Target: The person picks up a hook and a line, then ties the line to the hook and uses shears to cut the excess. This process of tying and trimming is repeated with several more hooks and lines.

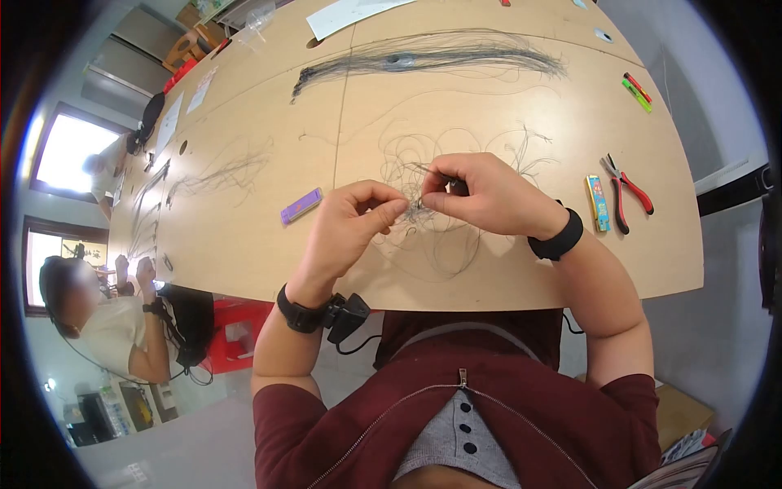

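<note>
A loose tangle of thin dark wire-like strands (444, 253) lies on the table beneath both hands. My left hand (350, 220) is closed in a pinch at the tangle's left side. Whatever sits between its fingertips is too fine to make out. Close by on the right, my right hand (485, 196) has its fingers closed around a slim dark tool (458, 187), whose thin tip points left; the palm hides most of it. A small dark knot of strands (419, 204) shows between the two hands.
Left of my hands lies a purple box (302, 206). To the right are a blue-yellow box (598, 204) and red-handled pliers (622, 196). A long strand bundle (423, 61) stretches across the back, with markers (638, 91) at far right. Another person (106, 318) sits at left.
</note>
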`<control>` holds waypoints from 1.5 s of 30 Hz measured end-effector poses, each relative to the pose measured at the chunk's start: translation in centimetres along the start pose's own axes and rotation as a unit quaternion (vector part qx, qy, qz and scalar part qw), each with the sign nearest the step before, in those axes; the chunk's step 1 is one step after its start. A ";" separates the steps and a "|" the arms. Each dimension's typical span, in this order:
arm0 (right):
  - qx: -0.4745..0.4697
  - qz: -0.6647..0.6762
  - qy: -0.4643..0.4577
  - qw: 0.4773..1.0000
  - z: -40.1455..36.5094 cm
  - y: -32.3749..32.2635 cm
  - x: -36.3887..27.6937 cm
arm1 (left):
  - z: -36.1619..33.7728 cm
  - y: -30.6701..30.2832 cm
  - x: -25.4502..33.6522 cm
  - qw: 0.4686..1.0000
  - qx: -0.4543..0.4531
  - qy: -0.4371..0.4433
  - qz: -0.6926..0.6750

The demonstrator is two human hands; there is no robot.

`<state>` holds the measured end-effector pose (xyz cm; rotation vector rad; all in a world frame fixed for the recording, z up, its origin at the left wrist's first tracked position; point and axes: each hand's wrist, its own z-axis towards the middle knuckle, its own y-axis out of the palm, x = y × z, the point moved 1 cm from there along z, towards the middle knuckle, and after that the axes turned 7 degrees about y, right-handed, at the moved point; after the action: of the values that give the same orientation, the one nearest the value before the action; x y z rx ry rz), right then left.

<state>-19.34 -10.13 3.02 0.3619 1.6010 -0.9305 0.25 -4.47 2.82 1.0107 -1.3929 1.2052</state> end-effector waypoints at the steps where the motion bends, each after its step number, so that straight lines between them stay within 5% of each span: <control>1: 0.029 0.019 0.004 0.999 0.0 -0.2 0.0 | 0.2 -0.4 -0.3 0.998 0.020 0.013 0.064; 3: 0.086 0.059 0.012 0.994 0.1 -0.6 0.0 | 0.5 -1.3 -0.8 0.979 0.059 0.038 0.192; 6: 0.199 0.202 0.024 0.959 0.1 -1.3 -0.2 | 0.5 -1.2 0.0 0.844 0.155 0.190 0.477; 9: 0.295 0.177 -0.012 0.939 -0.3 -1.5 -0.7 | 0.1 -0.2 2.7 0.855 0.167 0.275 0.407; 11: 0.326 0.097 -0.064 0.938 -0.5 -1.2 -0.8 | 0.4 1.2 3.9 0.924 0.102 0.265 0.257; 17: 0.359 -0.179 -0.282 0.872 -0.4 -1.2 -0.5 | 4.0 3.5 3.5 0.988 0.026 0.130 -0.079; 19: 0.365 -0.206 -0.277 0.864 -0.4 -1.3 -0.4 | 4.4 3.7 3.3 0.985 0.021 0.120 -0.126; 31: 0.321 -0.270 -0.248 0.873 0.2 -0.9 0.7 | 5.6 2.6 0.4 0.980 0.000 0.070 -0.186; 40: 0.309 -0.201 -0.241 0.898 0.5 -0.7 1.2 | 5.6 2.5 0.2 0.987 0.012 0.085 -0.133; 43: 0.346 -0.106 -0.145 0.921 0.5 -0.7 0.0 | 5.6 2.4 0.2 0.987 0.039 0.151 -0.044; 45: 0.289 -0.041 -0.071 0.954 0.4 -1.2 0.0 | 5.5 2.4 0.4 0.972 0.059 0.221 0.043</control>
<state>-19.93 -11.20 3.48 0.6191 1.1948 -1.4556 -3.00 -9.57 2.74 0.7071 -1.0303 1.4863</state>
